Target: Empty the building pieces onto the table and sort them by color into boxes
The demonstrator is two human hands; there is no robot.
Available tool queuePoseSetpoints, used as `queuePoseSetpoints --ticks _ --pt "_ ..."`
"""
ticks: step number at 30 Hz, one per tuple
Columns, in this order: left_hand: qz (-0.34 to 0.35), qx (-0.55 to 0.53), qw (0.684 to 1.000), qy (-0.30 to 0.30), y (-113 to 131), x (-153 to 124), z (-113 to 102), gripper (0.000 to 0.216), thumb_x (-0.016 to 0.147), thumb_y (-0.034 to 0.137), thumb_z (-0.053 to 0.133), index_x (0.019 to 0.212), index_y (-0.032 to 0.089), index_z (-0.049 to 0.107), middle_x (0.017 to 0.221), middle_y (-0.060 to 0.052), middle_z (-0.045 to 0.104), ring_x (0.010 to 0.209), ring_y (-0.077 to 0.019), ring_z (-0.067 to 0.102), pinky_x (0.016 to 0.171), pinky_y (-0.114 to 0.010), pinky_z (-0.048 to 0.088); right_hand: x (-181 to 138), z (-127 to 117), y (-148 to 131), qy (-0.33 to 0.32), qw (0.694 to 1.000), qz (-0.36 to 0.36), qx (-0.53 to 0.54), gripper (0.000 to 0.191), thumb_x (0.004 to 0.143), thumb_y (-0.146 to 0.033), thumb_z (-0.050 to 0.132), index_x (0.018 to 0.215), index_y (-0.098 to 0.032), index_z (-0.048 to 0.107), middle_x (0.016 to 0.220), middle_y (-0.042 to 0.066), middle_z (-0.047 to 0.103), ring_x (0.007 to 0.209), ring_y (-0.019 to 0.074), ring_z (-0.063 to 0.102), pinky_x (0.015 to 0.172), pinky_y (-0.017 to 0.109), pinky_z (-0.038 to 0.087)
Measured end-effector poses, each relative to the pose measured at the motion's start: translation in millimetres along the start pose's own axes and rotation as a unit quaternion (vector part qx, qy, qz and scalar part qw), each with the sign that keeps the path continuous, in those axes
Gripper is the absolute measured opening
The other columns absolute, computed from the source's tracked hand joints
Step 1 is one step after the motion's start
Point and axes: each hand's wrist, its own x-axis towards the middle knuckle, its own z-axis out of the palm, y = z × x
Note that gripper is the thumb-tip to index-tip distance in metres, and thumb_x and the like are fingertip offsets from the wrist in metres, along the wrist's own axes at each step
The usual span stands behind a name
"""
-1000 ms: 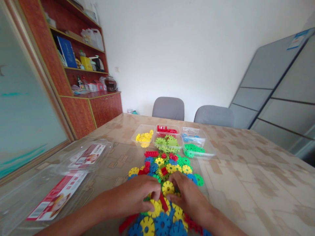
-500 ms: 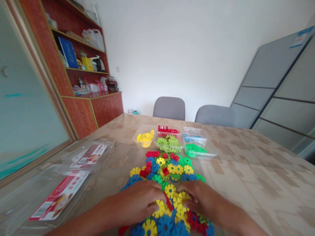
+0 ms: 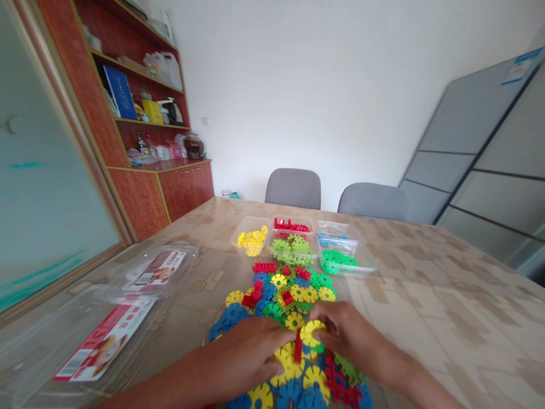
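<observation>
A pile of notched plastic discs and blocks lies in front of me. In my right hand (image 3: 351,332) a yellow notched disc (image 3: 312,333) is pinched between thumb and fingers, raised slightly over the pile. My left hand (image 3: 251,349) rests low over the heap, thumb and forefinger apart. Its forefinger is near a red strip-shaped piece (image 3: 298,345), and yellow discs (image 3: 289,366) lie by its thumb. Blue discs (image 3: 286,392) are below the hands, with a red lattice piece (image 3: 339,380) under my right wrist. My left hand's other fingers are hidden.
Beyond the pile stand clear tubs of sorted pieces: a yellow tub (image 3: 234,243), a lime-green tub (image 3: 315,257), a green tub (image 3: 370,264), plus red and blue ones. Clear lids (image 3: 38,335) with labels lie at left. Grey chairs (image 3: 293,187) stand behind the table.
My right hand has lifted slightly with a yellow disc between its fingers. The left hand has shifted a little right, its thumb and forefinger wider apart; the red strip stands more upright.
</observation>
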Motion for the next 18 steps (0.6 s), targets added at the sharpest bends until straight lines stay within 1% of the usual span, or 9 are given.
queuePoseSetpoints --ticks 2,4,7,9,11,15,18 --pt "-0.016 -0.003 1.000 0.002 0 1 2 0.029 0.080 0.019 0.063 0.108 0.025 0.060 0.101 -0.005 0.066 0.093 -0.0235 0.060 0.077 -0.027 0.042 2 3 0 0.007 1.000 -0.007 -0.012 0.017 0.076 -0.005 0.053 0.080 -0.018 0.062 0.071 -0.002 0.060 0.063 0.0124 0.053 0.057 0.021 0.034" --pt "-0.037 -0.005 0.999 -0.007 -1 3 4 0.024 0.078 0.019 0.066 0.101 0.024 0.061 0.095 -0.003 0.066 0.087 -0.0217 0.060 0.071 -0.025 0.039 2 6 -1 0.005 1.000 -0.016 -0.019 0.017 0.076 -0.005 0.053 0.078 -0.018 0.063 0.072 -0.002 0.060 0.065 0.0129 0.053 0.058 0.022 0.034" --pt "-0.054 -0.019 0.998 -0.008 -2 5 6 0.017 0.074 0.018 0.067 0.089 0.023 0.059 0.079 0.002 0.061 0.074 -0.0169 0.056 0.060 -0.022 0.031 1 5 -5 -0.017 0.999 -0.035 -0.009 0.017 0.078 -0.006 0.055 0.081 -0.019 0.065 0.072 -0.002 0.061 0.065 0.0127 0.053 0.059 0.021 0.035" --pt "-0.059 -0.043 0.997 -0.003 -3 5 7 0.019 0.073 0.017 0.067 0.087 0.023 0.057 0.073 0.005 0.057 0.069 -0.0144 0.052 0.056 -0.021 0.027 0 2 -6 -0.040 0.999 -0.037 0.004 0.017 0.080 -0.008 0.055 0.083 -0.020 0.066 0.073 -0.002 0.063 0.065 0.0128 0.054 0.058 0.021 0.035" --pt "-0.066 -0.079 0.995 -0.003 -3 5 8 0.020 0.071 0.015 0.067 0.087 0.022 0.056 0.071 0.006 0.054 0.067 -0.0128 0.050 0.055 -0.020 0.026 -1 -3 -6 -0.045 0.999 -0.029 0.007 0.018 0.080 -0.008 0.054 0.085 -0.020 0.067 0.074 -0.002 0.064 0.065 0.0131 0.055 0.058 0.021 0.036" --pt "-0.075 -0.143 0.987 -0.013 -1 4 11 0.018 0.069 0.011 0.061 0.082 0.021 0.056 0.069 0.006 0.053 0.063 -0.0113 0.049 0.051 -0.019 0.025 0 -7 -1 -0.010 1.000 -0.016 -0.019 0.015 0.079 -0.007 0.053 0.080 -0.018 0.065 0.072 -0.001 0.063 0.064 0.0133 0.054 0.057 0.021 0.035" --pt "-0.073 -0.151 0.986 -0.004 -1 4 9 0.016 0.068 0.012 0.058 0.081 0.021 0.057 0.072 0.005 0.054 0.065 -0.0121 0.049 0.053 -0.019 0.027 3 0 0 0.007 0.999 -0.025 -0.037 0.014 0.079 -0.007 0.054 0.076 -0.018 0.062 0.070 -0.001 0.061 0.064 0.0133 0.054 0.058 0.022 0.036"
